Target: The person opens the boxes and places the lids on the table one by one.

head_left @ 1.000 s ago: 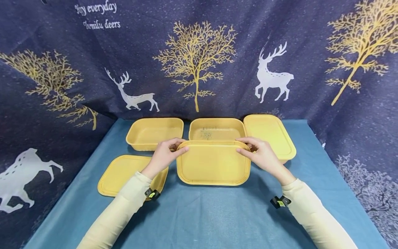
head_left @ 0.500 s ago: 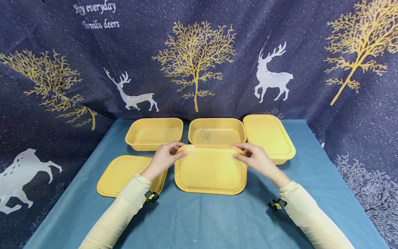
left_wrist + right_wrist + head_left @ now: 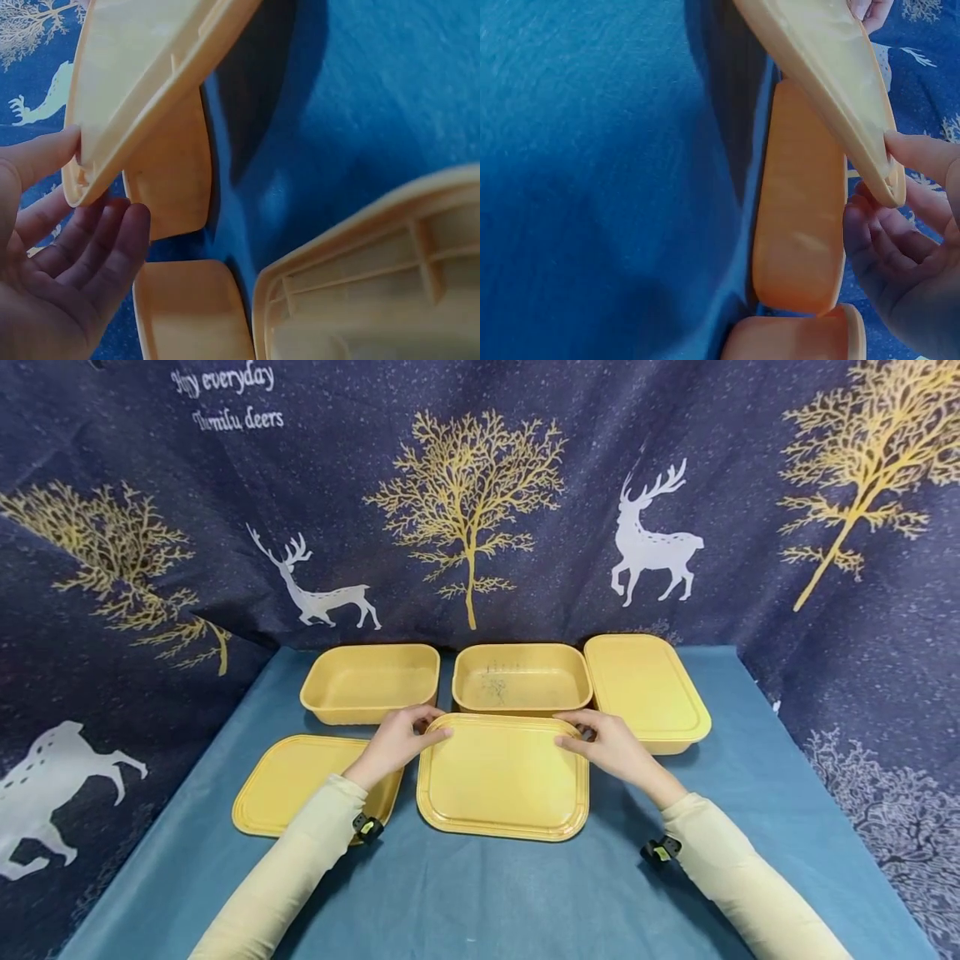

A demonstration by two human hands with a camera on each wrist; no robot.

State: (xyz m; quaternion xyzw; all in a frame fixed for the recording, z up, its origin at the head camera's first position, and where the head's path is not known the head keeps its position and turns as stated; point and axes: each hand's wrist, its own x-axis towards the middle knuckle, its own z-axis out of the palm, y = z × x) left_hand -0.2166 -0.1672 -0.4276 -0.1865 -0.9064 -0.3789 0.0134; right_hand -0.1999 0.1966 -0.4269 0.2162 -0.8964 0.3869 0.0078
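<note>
A yellow rectangular lid (image 3: pixel 502 777) is held tilted above the cloth, in front of the middle box (image 3: pixel 522 656). My left hand (image 3: pixel 395 743) pinches its far left corner, thumb on the near face and fingers behind. At the far right corner my right hand (image 3: pixel 611 747) pinches it the same way. Both wrist views show the held lid (image 3: pixel 142 67) raised off the cloth, with a shadow below. Left of it, a second yellow lid (image 3: pixel 300 777) lies on the cloth, partly covered by my left forearm.
An open yellow box (image 3: pixel 371 681) stands at the back left, beside the open middle one. At the back right is a box with its lid on (image 3: pixel 647 689). Blue cloth (image 3: pixel 480 893) covers the table; a patterned dark curtain (image 3: pixel 555 568) hangs behind.
Both hands have brought the lid toward me and slightly left, lowering it in the head view. More of the middle box shows behind it. The boxes and the other lid have stayed put.
</note>
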